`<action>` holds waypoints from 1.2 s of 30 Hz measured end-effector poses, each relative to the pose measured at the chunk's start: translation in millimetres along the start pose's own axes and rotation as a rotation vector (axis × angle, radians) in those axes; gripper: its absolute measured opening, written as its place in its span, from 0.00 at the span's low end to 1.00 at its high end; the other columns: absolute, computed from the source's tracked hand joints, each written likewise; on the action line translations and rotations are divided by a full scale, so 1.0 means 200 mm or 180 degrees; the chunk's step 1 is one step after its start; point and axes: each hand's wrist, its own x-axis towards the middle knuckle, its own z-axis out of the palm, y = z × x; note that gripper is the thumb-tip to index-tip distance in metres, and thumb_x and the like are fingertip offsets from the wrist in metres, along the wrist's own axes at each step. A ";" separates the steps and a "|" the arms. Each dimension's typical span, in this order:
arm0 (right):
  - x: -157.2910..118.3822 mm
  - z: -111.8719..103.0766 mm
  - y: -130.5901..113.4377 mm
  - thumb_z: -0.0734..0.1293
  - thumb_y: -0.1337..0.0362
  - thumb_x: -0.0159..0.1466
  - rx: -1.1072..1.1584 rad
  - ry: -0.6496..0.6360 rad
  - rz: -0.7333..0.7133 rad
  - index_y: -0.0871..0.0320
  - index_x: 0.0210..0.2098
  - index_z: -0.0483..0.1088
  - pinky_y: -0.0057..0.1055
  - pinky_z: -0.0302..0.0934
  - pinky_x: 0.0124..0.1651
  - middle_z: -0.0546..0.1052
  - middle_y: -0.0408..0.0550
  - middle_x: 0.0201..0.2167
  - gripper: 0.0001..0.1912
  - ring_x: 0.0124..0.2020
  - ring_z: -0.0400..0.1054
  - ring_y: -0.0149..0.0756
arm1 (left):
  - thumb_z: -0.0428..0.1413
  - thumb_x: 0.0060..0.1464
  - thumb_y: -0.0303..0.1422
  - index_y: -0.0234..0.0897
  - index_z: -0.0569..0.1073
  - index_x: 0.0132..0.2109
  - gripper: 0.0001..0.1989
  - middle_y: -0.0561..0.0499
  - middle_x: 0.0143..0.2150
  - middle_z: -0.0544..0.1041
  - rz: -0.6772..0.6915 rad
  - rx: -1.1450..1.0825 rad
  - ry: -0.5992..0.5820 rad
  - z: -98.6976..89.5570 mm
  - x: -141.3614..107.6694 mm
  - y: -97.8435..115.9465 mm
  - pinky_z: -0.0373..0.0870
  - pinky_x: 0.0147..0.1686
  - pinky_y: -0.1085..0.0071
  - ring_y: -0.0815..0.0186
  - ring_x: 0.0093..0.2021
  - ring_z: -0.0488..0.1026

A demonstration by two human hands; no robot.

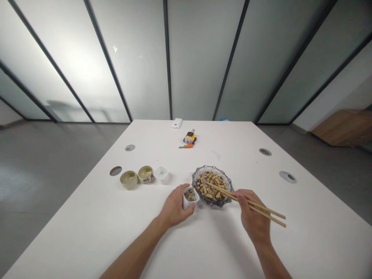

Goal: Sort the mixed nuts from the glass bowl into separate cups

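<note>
Open lane between orange tool (188,146) and glass bowl (228,183) — chopsticks (221,190) across its right rim, white cup (186,204) at its left.

Cut-glass bowl (227,181), clear, scalloped rim, upright on counter (203,248); holds shelled-looking tan peanuts (207,188) mixed with darker bits, too small to tell. Small white square cup (187,204), open top, just left of bowl, gripped at its sides; striped sunflower seeds (190,194) inside. Pair of wooden chopsticks (226,192), light brown, held slanting, thin tips in among the peanuts, thick ends out right past the rim.
</note>
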 end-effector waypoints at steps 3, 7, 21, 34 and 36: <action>-0.02 0.00 0.01 0.66 0.49 0.70 0.0433 -0.0070 0.0252 0.54 0.33 0.79 0.39 0.74 0.42 0.79 0.49 0.36 0.19 0.37 0.76 0.41 | 0.60 0.52 0.33 0.38 0.65 0.64 0.32 0.40 0.61 0.76 -0.0008 0.0017 -0.0031 0.00 0.00 0.00 0.69 0.64 0.51 0.49 0.61 0.74; -0.04 0.02 0.02 0.67 0.49 0.69 0.0753 -0.0237 0.0405 0.55 0.32 0.79 0.41 0.75 0.43 0.79 0.50 0.36 0.19 0.38 0.76 0.42 | 0.60 0.53 0.35 0.37 0.65 0.64 0.32 0.39 0.61 0.75 -0.0032 -0.0005 -0.0052 0.00 0.00 0.00 0.69 0.64 0.50 0.48 0.62 0.73; -0.01 0.03 -0.10 0.67 0.46 0.68 0.0683 -0.0606 0.0279 0.54 0.28 0.79 0.33 0.74 0.40 0.79 0.49 0.31 0.21 0.35 0.76 0.39 | 0.60 0.53 0.35 0.36 0.64 0.64 0.32 0.39 0.63 0.74 -0.0007 0.0019 -0.0064 0.00 0.00 0.00 0.67 0.66 0.50 0.48 0.63 0.72; -0.02 0.01 -0.08 0.66 0.49 0.70 0.0688 -0.0573 0.0132 0.54 0.29 0.79 0.31 0.73 0.39 0.79 0.48 0.31 0.20 0.34 0.76 0.37 | 0.60 0.53 0.36 0.35 0.64 0.64 0.32 0.37 0.63 0.74 0.0008 0.0036 -0.0095 0.00 0.00 -0.01 0.67 0.65 0.49 0.47 0.63 0.71; -0.02 0.00 -0.07 0.65 0.50 0.71 0.0579 -0.0294 0.0030 0.54 0.30 0.78 0.32 0.73 0.39 0.79 0.48 0.32 0.20 0.35 0.76 0.37 | 0.59 0.53 0.35 0.34 0.64 0.64 0.32 0.37 0.62 0.74 0.0011 0.0017 -0.0107 0.00 0.00 -0.01 0.68 0.65 0.50 0.48 0.62 0.72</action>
